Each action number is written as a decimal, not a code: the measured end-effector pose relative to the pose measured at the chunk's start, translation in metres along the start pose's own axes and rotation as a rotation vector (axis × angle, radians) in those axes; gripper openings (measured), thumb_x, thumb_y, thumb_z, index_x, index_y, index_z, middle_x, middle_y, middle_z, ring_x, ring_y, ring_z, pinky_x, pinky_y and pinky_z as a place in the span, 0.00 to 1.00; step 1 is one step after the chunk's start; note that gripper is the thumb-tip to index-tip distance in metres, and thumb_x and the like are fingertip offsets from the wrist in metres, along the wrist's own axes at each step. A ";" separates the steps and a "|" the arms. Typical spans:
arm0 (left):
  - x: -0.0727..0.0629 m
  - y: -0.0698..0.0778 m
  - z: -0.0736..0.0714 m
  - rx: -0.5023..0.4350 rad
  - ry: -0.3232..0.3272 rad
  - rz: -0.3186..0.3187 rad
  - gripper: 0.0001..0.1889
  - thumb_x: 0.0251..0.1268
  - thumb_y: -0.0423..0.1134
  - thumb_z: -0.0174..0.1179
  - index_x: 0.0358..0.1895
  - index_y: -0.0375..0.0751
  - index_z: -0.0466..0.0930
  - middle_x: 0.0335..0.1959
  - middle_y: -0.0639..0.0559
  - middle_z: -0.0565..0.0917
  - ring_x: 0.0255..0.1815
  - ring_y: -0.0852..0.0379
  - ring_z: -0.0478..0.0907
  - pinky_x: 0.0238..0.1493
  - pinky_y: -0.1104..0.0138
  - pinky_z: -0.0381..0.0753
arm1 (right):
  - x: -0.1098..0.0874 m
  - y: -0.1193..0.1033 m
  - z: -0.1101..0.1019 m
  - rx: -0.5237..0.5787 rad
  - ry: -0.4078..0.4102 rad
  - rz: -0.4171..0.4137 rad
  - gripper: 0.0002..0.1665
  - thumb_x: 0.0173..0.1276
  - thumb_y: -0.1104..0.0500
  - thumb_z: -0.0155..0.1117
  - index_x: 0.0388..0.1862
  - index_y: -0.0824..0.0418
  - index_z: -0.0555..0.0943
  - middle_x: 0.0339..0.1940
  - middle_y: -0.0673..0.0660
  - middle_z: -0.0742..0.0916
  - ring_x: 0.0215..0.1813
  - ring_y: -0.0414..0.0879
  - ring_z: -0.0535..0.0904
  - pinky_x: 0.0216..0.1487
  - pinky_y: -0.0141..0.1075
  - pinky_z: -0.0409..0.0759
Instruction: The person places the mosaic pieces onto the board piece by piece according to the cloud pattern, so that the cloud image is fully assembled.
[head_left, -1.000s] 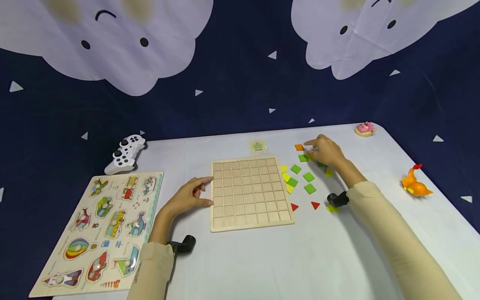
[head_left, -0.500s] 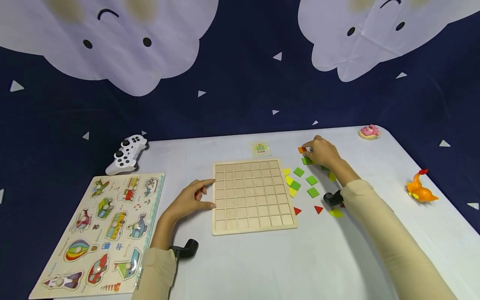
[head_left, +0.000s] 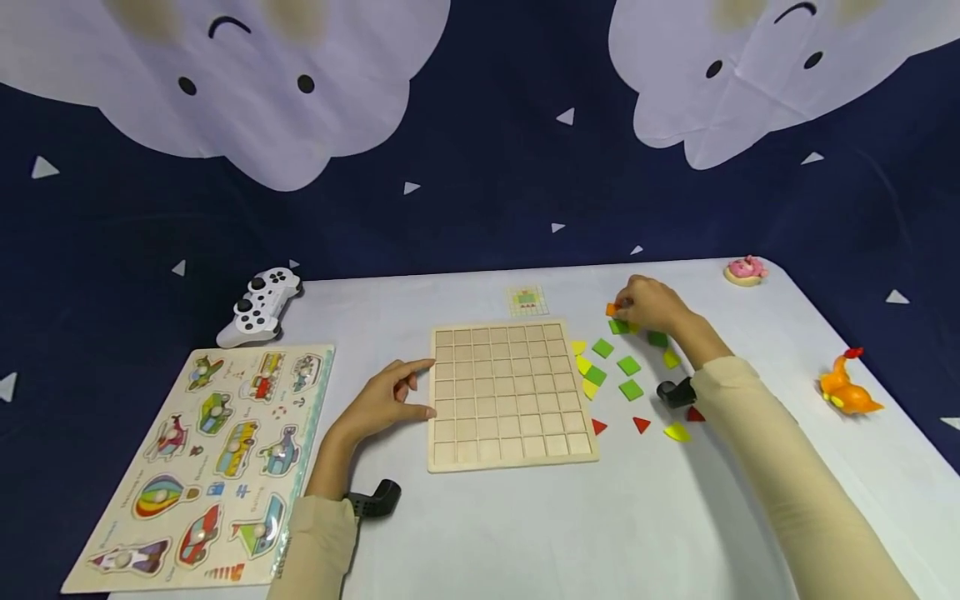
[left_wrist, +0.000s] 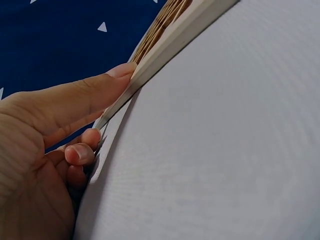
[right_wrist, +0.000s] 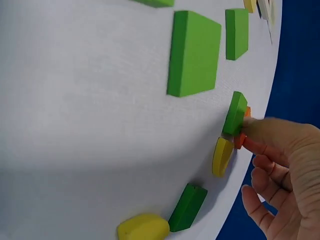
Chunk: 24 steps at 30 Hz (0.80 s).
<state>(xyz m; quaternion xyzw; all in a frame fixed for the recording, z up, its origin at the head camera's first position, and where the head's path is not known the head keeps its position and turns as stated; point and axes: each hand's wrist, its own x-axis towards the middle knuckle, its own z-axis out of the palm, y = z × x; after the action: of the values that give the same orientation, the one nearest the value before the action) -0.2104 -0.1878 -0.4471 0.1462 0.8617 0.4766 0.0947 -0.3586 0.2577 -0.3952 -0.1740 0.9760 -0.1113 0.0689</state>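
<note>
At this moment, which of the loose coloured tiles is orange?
The orange tile, partly covered by the right hand; the others in view are green square tiles, yellow rounded tiles and red triangular tiles.

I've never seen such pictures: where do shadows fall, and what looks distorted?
Head view: a soft shadow lies on the table beside the right sleeve; right wrist view: a broad shadow crosses the table, whose edge bows; left wrist view: the grid board looks foreshortened.

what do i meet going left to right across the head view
Picture puzzle board, left grip, wooden grid board, orange tile, right grip, pink toy, orange toy with red top.
</note>
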 end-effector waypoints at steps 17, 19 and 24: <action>0.001 0.000 0.000 0.011 0.013 0.006 0.41 0.49 0.38 0.77 0.70 0.38 0.71 0.40 0.46 0.71 0.31 0.58 0.62 0.34 0.68 0.63 | -0.006 -0.034 -0.007 0.018 0.083 -0.154 0.15 0.59 0.55 0.73 0.38 0.66 0.88 0.36 0.61 0.81 0.40 0.53 0.77 0.44 0.48 0.75; -0.001 0.005 0.000 0.009 0.015 0.003 0.40 0.50 0.36 0.76 0.70 0.36 0.70 0.40 0.43 0.71 0.31 0.58 0.61 0.34 0.68 0.62 | -0.006 -0.046 -0.004 0.028 0.086 -0.203 0.14 0.59 0.55 0.74 0.37 0.65 0.88 0.35 0.60 0.81 0.39 0.52 0.77 0.42 0.47 0.75; -0.002 0.004 0.000 0.009 0.016 0.004 0.40 0.50 0.37 0.76 0.69 0.36 0.71 0.39 0.44 0.71 0.31 0.58 0.62 0.35 0.68 0.62 | -0.007 -0.077 0.003 0.049 0.099 -0.320 0.13 0.57 0.55 0.74 0.36 0.64 0.88 0.34 0.57 0.81 0.38 0.50 0.78 0.41 0.44 0.77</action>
<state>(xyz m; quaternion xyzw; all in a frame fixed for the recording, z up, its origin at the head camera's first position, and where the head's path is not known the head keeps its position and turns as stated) -0.2083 -0.1863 -0.4442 0.1447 0.8642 0.4741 0.0862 -0.3264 0.1896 -0.3789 -0.3197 0.9351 -0.1530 0.0063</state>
